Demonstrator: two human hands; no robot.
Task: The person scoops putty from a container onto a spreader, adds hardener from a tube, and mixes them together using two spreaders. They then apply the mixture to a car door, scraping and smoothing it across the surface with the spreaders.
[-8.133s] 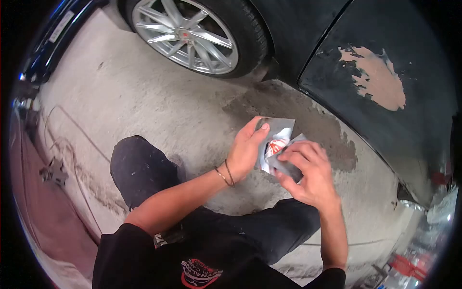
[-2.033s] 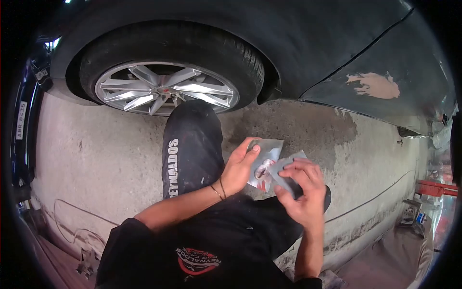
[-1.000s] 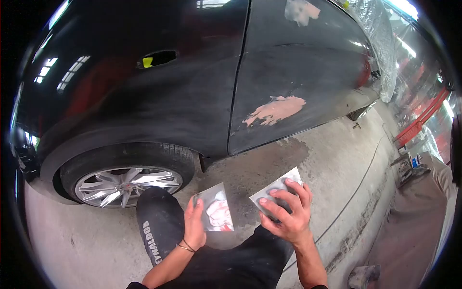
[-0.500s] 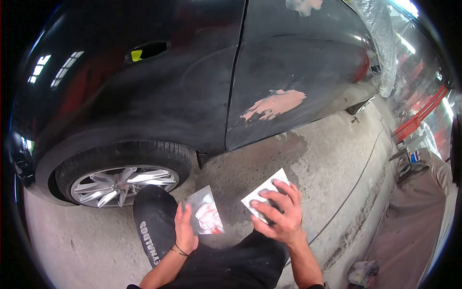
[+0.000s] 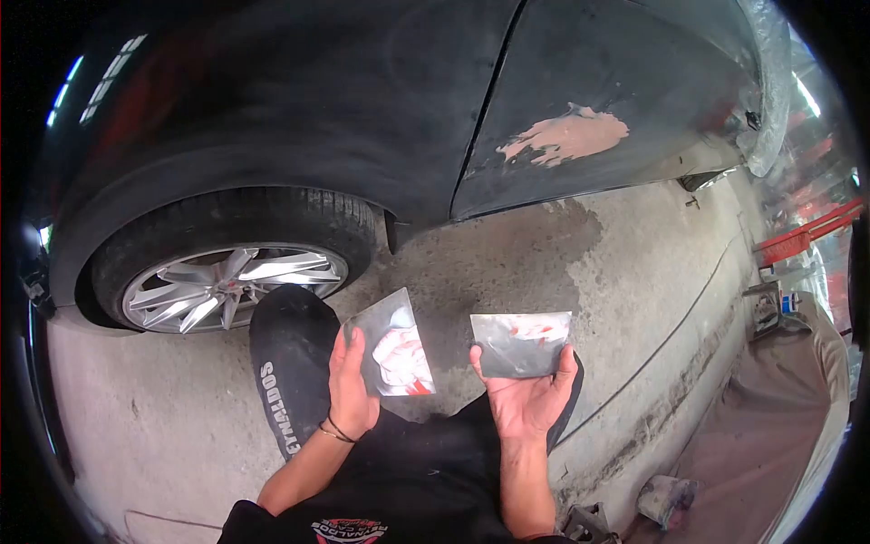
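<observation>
My left hand (image 5: 353,385) holds a thin plate (image 5: 370,364) by its left side, thumb on its face; white paste with some red lies on it. To the right, my right hand (image 5: 527,394) grips a second flat plate (image 5: 521,355) between thumb and fingers, its grey face up, with white and red smears along the far edge. The two plates are apart. Beyond them, a pinkish filler patch (image 5: 575,134) covers part of the lower dark car panel (image 5: 652,109).
The car's wheel (image 5: 227,286) stands at the left, close to my knee (image 5: 292,335). A brownish cloth cover (image 5: 752,417) lies at the right, with a red bar (image 5: 807,234) behind it. A stained container (image 5: 666,500) sits at lower right.
My right hand has turned over, so the other face of its plate now shows. Both plates sit a little higher in view. The camera view has tilted down and the car appears higher.
</observation>
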